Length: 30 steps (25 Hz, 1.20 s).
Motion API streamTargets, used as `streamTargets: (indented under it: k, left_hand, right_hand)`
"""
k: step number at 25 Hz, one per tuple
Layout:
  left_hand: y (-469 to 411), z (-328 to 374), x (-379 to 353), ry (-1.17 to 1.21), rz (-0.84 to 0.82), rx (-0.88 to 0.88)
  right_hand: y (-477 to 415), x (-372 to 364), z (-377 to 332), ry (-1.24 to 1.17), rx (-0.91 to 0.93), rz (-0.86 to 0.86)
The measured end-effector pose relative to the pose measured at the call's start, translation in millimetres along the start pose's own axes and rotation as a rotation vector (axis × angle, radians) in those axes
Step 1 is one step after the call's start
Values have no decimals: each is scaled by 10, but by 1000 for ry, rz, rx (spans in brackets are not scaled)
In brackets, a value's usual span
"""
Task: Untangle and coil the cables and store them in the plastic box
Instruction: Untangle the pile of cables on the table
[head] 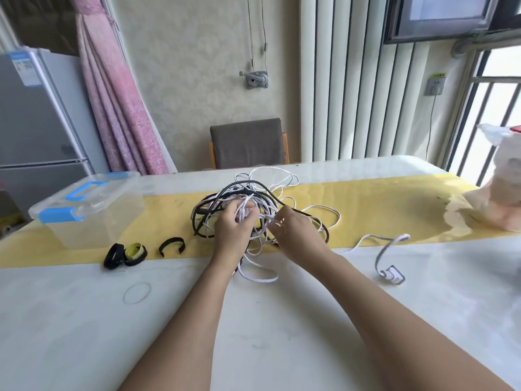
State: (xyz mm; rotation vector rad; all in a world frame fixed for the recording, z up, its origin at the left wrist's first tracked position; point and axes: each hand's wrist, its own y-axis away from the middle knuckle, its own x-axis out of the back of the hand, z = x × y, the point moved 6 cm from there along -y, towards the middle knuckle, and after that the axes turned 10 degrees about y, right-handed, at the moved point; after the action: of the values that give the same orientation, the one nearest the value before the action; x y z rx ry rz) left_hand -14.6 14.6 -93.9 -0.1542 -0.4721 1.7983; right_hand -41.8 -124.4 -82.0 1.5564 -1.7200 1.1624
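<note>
Middle of cable tangle [266, 200] hidden behind left hand [232, 231] and right hand [296, 235], fridge [36, 122] cut at left edge — label [24, 67] unreadable

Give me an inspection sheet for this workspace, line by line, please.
Surface: white table with a yellow runner across it.
Job's things: clear plastic box, lid on, at left; cable tangle on the runner.
Clutter: black straps and a rubber band near the box; plastic bag at right.
Hands: left hand grips white strands of the tangle; right hand pinches a white strand.
Cables: white and black, knotted together, none coiled; one white plug end lies loose at right.
Surroundings: chair, fridge, pink curtain, barred window.
</note>
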Motion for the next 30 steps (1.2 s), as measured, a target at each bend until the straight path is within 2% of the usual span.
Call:
streamTargets:
  k: [2, 4, 6, 10, 15, 17, 19, 20, 21, 22, 24, 27, 28, 30]
  left_hand:
    - [33, 72, 5, -145, 55, -53]
    - [60, 105, -29, -233, 62, -78]
    - [84, 80, -72, -280, 32, -101]
    - [87, 22, -98, -473, 36, -83]
    - [-20, 141, 243, -447, 281, -67]
    - [-81, 179, 306, -407, 223, -113]
    - [-108, 193, 214, -414, -23, -124]
    - [-79, 203, 138, -417, -159, -101]
    - [-34, 242, 82, -411, -246, -91]
    - [-1, 306, 70, -404, -263, -102]
    - [37, 511, 154, -388, -139, -159]
    - [37, 718, 458, -392, 224, -231]
    - [33, 689, 548, -424, 286, -169]
    - [-10, 455, 640, -562, 232, 80]
  right_hand:
    - [-35, 52, 71, 104, -10, 3]
    - [-87, 159, 108, 98, 26, 36]
    - [-95, 308, 54, -73, 98, 77]
    - [-18, 753, 8, -497, 207, 270]
    - [56, 1102, 196, -778, 152, 515]
    - [18, 1128, 333, -791, 63, 569]
    - [-67, 1100, 517, -654, -84, 544]
    - [-110, 1065, 611, -503, -160, 485]
    - [-141, 1011, 693, -323, -228, 414]
    - [-152, 952, 731, -147, -268, 346]
    - [-143, 817, 642, 97, -206, 254]
    - [-112, 608, 280, 420, 60, 193]
    - [-99, 542, 164, 504, 153, 194]
    - [-68, 443, -28, 564, 299, 215]
